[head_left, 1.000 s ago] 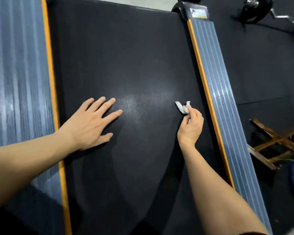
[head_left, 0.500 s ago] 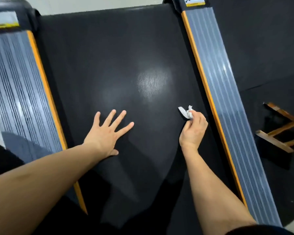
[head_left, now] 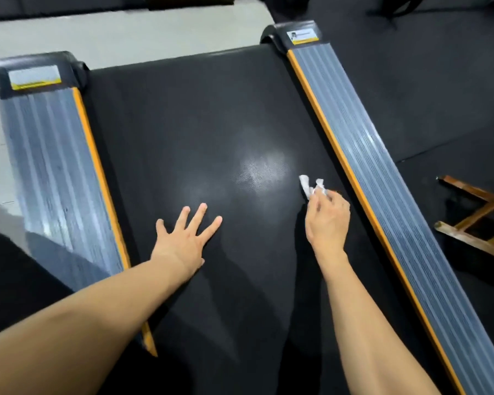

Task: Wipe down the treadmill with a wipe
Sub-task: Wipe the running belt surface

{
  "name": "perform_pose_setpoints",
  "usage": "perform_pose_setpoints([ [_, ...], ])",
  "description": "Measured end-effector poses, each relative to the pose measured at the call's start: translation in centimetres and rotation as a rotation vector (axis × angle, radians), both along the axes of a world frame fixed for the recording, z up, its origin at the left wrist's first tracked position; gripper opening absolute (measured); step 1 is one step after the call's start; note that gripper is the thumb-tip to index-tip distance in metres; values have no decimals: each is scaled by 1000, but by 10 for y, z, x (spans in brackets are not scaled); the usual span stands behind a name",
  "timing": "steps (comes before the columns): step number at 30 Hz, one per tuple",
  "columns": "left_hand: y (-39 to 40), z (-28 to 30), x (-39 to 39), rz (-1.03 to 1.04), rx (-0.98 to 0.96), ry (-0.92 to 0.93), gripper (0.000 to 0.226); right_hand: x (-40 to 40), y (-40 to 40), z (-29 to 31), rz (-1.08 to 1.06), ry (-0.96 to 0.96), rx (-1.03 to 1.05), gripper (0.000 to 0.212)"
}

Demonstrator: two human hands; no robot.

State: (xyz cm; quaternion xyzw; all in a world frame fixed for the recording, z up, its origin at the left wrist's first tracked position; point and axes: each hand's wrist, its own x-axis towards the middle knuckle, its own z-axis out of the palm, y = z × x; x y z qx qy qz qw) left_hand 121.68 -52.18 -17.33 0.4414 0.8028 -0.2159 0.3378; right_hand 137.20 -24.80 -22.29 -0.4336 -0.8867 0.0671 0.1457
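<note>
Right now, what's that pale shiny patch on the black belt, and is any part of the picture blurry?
Head view: the patch looks like overhead light glaring off the belt. The left side rail is smeared, and the wipe in the right hand is slightly soft.

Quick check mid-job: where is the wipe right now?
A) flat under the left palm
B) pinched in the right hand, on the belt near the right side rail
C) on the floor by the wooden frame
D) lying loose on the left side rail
B: the right hand pinches the white wipe on the black belt beside the right side rail; the left hand rests flat and holds nothing.
</note>
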Motion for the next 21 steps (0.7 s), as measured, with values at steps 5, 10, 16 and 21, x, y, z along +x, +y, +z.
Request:
perform_pose_setpoints([
  [5, -3, 0, -6, -13, 4, -35, 96, -13, 4, 20, 1, -173, -99, 23],
  [10, -9, -2, -7, -46, 11, -26, 97, -22, 46, 38, -77, -72, -86, 24],
  [16, -22, -6, -4, -43, 105, 7, 93, -65, -25, 24, 64, 23, -139, 23],
  [21, -48, -11, 7, 17, 155, 87, 83, -80, -129, 12, 705, 17, -299, 27],
])
